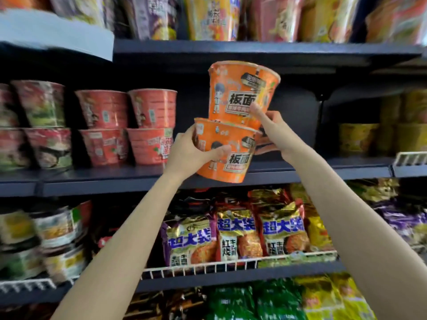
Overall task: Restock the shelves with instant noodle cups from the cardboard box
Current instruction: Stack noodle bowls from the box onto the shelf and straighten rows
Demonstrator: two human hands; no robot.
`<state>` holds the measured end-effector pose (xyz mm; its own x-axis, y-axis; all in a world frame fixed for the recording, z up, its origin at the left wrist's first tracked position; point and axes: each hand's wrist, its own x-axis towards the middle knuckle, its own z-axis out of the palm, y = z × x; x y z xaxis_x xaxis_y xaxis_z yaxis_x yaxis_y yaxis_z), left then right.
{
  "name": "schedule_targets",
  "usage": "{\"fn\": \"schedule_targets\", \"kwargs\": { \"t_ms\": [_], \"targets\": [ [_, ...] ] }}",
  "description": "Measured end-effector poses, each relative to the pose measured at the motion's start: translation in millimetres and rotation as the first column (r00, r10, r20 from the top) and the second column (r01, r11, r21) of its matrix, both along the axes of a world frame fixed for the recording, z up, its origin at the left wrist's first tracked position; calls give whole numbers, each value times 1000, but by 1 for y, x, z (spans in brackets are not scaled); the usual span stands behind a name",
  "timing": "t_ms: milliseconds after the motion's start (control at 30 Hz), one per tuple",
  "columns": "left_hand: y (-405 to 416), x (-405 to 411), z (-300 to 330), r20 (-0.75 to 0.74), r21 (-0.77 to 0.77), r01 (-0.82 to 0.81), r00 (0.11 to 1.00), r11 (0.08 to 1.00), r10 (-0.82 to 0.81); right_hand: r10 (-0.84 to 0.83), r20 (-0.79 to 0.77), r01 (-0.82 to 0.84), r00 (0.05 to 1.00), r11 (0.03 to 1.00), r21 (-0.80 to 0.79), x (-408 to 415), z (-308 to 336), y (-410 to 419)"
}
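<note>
Two orange instant noodle cups are stacked and held up in front of the middle shelf [323,173]. The lower orange cup [233,158] is gripped at its left side by my left hand [191,153], thumb across its front. On top of it rests the upper orange cup [238,93], tilted slightly. My right hand [275,130] holds the stack from the right, with fingers touching the upper cup's base and the lower cup's rim. Behind the stack lies an open gap on the shelf. The cardboard box is not in view.
Red noodle cups [150,125] stand stacked two high left of the gap, yellow cups [379,132] to the right. The top shelf [231,50] hangs just above the stack. Noodle bags [235,234] fill the wire-fronted shelf below.
</note>
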<state>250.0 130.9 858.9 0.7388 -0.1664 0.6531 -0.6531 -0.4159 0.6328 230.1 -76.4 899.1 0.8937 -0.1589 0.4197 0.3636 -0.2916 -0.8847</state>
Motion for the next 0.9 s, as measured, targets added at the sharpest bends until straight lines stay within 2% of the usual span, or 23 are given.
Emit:
{"fn": "schedule_targets", "kwargs": {
  "t_ms": [167,367,600,733,833,900],
  "targets": [
    [0,53,-1,-66,-87,-99,993,991,93,4,6,-4,1000,998,-69,53,11,15],
    [-7,107,-2,-155,-71,-312,942,948,298,5,38,0,999,990,-142,108,13,37],
    [-13,153,-4,-194,-50,-337,927,940,321,-15,13,16,1000,995,-99,151,9,47],
    [-9,161,1,-206,11,-314,928,949,310,-4,24,8,1000,987,-160,157,3,45],
    [-5,152,-2,-193,25,-286,939,958,285,-92,95,115,991,951,-287,147,-6,42],
    [-3,136,-4,-156,-51,-271,953,961,261,-181,236,262,955,887,-380,130,-16,37]
  ]
}}
